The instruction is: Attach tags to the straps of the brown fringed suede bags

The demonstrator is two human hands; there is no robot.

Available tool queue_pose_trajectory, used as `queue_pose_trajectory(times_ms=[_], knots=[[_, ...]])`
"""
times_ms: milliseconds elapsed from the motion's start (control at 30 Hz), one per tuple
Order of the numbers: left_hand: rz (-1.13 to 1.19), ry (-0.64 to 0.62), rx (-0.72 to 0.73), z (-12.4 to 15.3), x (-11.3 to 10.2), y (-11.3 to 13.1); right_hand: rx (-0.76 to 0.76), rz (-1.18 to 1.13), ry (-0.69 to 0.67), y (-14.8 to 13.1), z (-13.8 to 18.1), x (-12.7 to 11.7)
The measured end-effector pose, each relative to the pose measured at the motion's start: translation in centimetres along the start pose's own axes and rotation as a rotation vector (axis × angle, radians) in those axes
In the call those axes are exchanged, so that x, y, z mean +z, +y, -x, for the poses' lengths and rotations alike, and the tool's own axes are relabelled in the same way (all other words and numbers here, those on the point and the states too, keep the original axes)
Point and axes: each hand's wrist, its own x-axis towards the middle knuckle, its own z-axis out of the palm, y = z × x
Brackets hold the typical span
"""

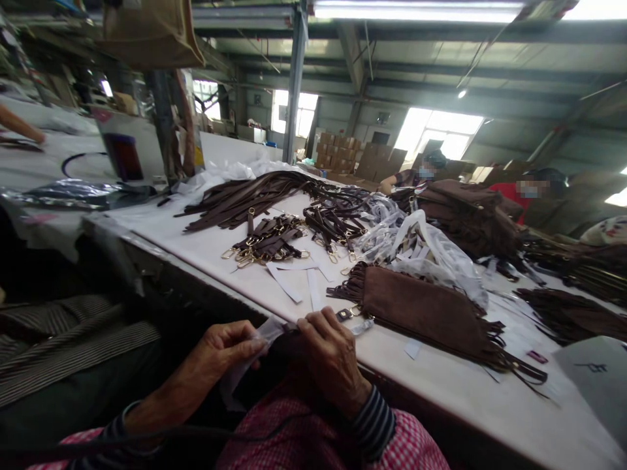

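Below the table's near edge, my left hand (223, 356) pinches a strip of thin translucent wrapping (270, 328), whose loose end hangs down. My right hand (334, 356) is closed round a dark brown strap (290, 328), partly hidden by the fingers. Just beyond those fingers, a brown tab with a gold-coloured clip (345, 314) lies at the corner of a brown fringed bag (416, 303). The bag rests flat on the table, to the right of my hands. Another bit of clear wrapping (362, 326) lies beside the clip.
On the white table (235, 281) are short straps with gold clips (274, 238), long brown straps (245, 196), paper strips (287, 284), crumpled plastic (431, 251) and a brown bag pile (470, 212). Two people work across the table; another person's arm (19, 124) shows far left.
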Motion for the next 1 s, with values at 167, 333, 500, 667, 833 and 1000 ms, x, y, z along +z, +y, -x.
queue_pose_trajectory(times_ms=[167,333,500,667,833,1000], knots=[[-0.079,-0.057,-0.07,0.0,-1.0,-0.3,-0.026,-0.009,0.01,-0.5,-0.2,-0.9],[-0.116,-0.072,-0.001,0.0,-0.9,0.0,-0.042,0.015,-0.082,-0.7,-0.7,-1.5],[-0.208,-0.059,0.056,0.1,-0.8,0.4,0.042,-0.117,-0.188,-0.5,-1.6,-2.6],[-0.346,-0.038,0.168,0.0,-1.4,0.7,0.068,-0.196,-0.282,-0.1,-2.5,-3.8],[-0.472,-0.041,0.241,-0.3,-1.4,1.3,0.03,-0.137,-0.33,0.0,-2.8,-3.8],[-0.539,-0.076,0.315,-1.0,-0.8,2.2,0.002,-0.068,-0.393,0.0,-3.0,-3.7]])
